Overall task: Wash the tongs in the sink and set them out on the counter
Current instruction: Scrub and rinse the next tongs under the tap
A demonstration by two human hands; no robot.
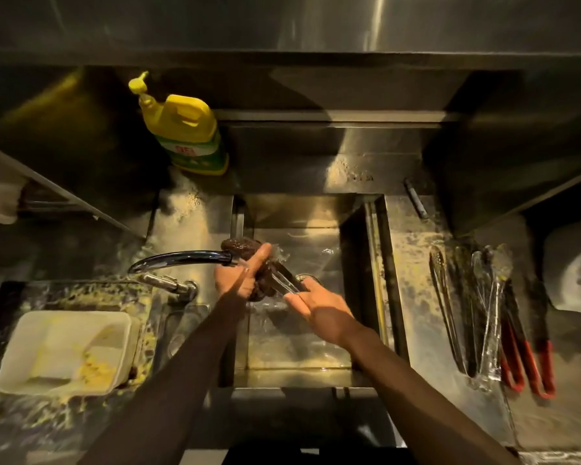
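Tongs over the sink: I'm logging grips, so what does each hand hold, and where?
The right hand holds the tongs at their near end; the left hand grips a dark scrub pad wrapped round their far end.

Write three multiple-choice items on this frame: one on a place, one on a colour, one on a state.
1. Where do the laid-out tongs lie? A. on the counter right of the sink B. inside the sink C. hung on a wall hook
2. What colour is the soap bottle? A. blue B. yellow C. red
3. In what state is the faucet? A. off B. running C. covered by a cloth
Answers: 1 A, they lie side by side on the steel right of the sink; 2 B, body and pump are yellow; 3 B, water streams from the spout onto the held tongs, which the right hand holds while the left hand grips a scrub pad.
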